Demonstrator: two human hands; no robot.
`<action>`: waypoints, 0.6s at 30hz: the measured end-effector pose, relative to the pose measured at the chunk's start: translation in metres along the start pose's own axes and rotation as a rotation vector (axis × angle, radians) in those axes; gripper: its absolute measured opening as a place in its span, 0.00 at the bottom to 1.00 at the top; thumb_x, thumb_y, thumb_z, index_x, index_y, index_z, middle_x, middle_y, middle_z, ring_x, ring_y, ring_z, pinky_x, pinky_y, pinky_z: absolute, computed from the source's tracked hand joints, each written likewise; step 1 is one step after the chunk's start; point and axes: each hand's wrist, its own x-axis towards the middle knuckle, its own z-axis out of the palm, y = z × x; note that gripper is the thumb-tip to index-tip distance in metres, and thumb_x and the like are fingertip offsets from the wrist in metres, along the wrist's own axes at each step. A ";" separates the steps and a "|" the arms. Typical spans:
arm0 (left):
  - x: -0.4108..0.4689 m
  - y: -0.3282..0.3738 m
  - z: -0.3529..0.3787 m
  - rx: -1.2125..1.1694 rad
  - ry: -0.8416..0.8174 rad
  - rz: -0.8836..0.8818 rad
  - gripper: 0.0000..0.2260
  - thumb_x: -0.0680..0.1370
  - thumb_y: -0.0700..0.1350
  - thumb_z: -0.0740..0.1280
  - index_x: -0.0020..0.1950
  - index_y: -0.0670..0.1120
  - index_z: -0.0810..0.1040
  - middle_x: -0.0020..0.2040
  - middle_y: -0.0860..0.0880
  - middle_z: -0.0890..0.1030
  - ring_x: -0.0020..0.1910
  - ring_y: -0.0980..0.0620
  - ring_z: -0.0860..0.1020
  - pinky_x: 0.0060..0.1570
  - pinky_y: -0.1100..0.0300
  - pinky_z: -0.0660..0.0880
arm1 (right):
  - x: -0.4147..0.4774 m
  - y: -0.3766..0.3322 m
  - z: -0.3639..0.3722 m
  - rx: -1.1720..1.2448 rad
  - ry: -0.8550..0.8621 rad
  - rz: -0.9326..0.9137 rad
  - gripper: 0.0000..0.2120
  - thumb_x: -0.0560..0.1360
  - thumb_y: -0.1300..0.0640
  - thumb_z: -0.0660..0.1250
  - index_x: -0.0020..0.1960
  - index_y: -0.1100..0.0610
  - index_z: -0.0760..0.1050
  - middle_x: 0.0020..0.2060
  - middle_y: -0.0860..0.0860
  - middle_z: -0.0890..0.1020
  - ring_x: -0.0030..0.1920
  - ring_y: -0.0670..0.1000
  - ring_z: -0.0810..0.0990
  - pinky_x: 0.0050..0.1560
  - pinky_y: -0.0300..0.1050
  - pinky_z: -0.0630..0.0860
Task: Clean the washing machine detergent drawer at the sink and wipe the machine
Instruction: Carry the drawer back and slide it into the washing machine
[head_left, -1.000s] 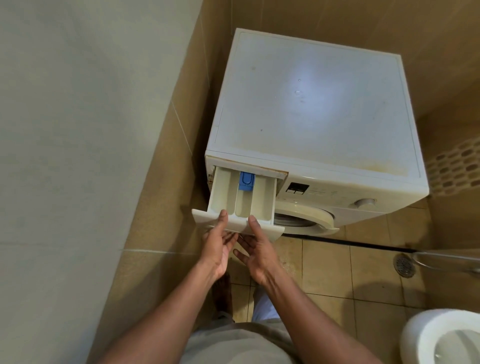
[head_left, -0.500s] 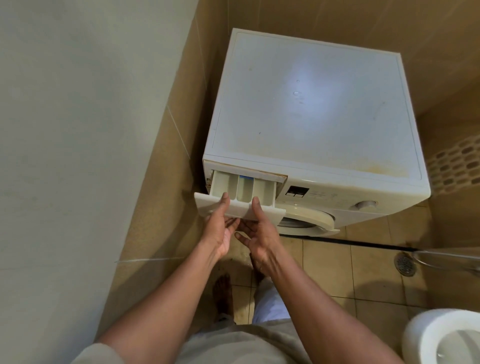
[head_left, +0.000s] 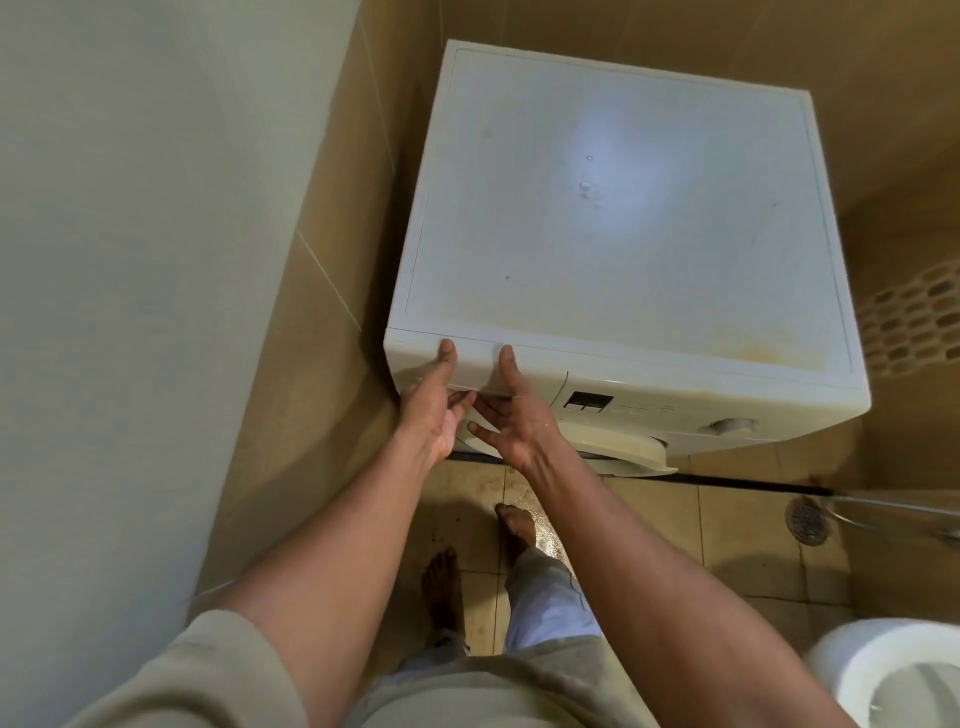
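Observation:
The white washing machine (head_left: 623, 234) stands in a tiled corner, its top stained yellow near the front right. Its detergent drawer (head_left: 477, 366) sits pushed in, flush with the front panel at the top left. My left hand (head_left: 434, 410) and my right hand (head_left: 519, 415) are both on the drawer front. Each thumb presses on its upper part, and the fingers curl under its lower edge. The inside of the drawer is hidden.
To the right of the drawer are a dark display (head_left: 589, 401) and a round knob (head_left: 732, 426), with the door (head_left: 618, 444) below. A wall (head_left: 156, 260) stands close on the left. A floor drain (head_left: 807, 519), a metal hose (head_left: 883, 506) and a toilet (head_left: 893, 670) lie right.
The drawer was pulled out with its compartments and blue insert showing. Both hands have slid it back into the machine until it sits flush. I have stepped closer.

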 end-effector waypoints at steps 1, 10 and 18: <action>0.001 -0.001 -0.001 0.014 -0.002 0.000 0.25 0.76 0.53 0.73 0.68 0.41 0.75 0.63 0.38 0.81 0.62 0.41 0.80 0.60 0.52 0.78 | 0.000 0.000 -0.001 -0.011 -0.006 -0.002 0.34 0.62 0.36 0.76 0.58 0.57 0.78 0.56 0.57 0.84 0.60 0.55 0.81 0.65 0.62 0.73; -0.006 -0.005 -0.009 0.433 0.033 0.115 0.26 0.74 0.68 0.66 0.58 0.48 0.78 0.53 0.43 0.84 0.55 0.44 0.83 0.58 0.50 0.80 | -0.014 -0.001 -0.004 -0.337 0.077 -0.069 0.37 0.67 0.27 0.67 0.59 0.58 0.77 0.53 0.55 0.83 0.52 0.54 0.83 0.54 0.54 0.80; -0.058 -0.008 -0.017 1.908 -0.108 0.818 0.14 0.84 0.50 0.58 0.62 0.47 0.79 0.53 0.49 0.79 0.51 0.49 0.77 0.52 0.51 0.78 | -0.086 -0.003 -0.039 -1.395 0.389 -0.575 0.33 0.78 0.29 0.51 0.59 0.56 0.78 0.52 0.53 0.83 0.51 0.54 0.81 0.47 0.48 0.75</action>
